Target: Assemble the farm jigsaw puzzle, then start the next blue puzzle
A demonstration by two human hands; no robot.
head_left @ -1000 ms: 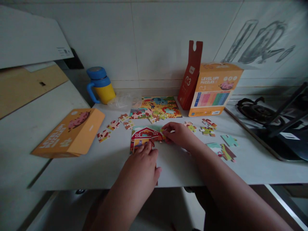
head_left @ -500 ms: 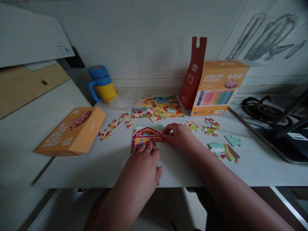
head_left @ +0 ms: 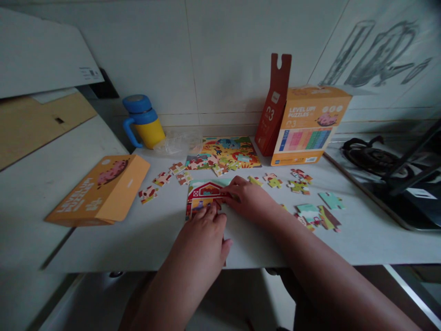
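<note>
A partly joined jigsaw puzzle (head_left: 200,192) with a red barn picture lies on the table in front of me. My left hand (head_left: 205,234) rests on its lower part, fingers laid out and thumb apart, hiding that area. At the puzzle's right side my right hand (head_left: 246,197) has thumb and fingertips closed on a puzzle piece (head_left: 219,201), which the fingers mostly cover. Loose puzzle pieces lie to both sides: spotted ones (head_left: 161,178) at the left, a green one (head_left: 299,186) and a pale teal one (head_left: 331,200) at the right.
Behind the puzzle lies a colourful picture sheet (head_left: 227,147) with some pieces on it. An orange box (head_left: 99,191) lies at the left; another puzzle box (head_left: 306,126) stands open at the back right. A blue and yellow mug (head_left: 148,128), a clear plastic bag (head_left: 179,141) and a stove (head_left: 386,184) flank these.
My right hand has moved left along the barn puzzle's right side, bringing the piece closer in. My left hand stays on the puzzle. The view has shifted slightly.
</note>
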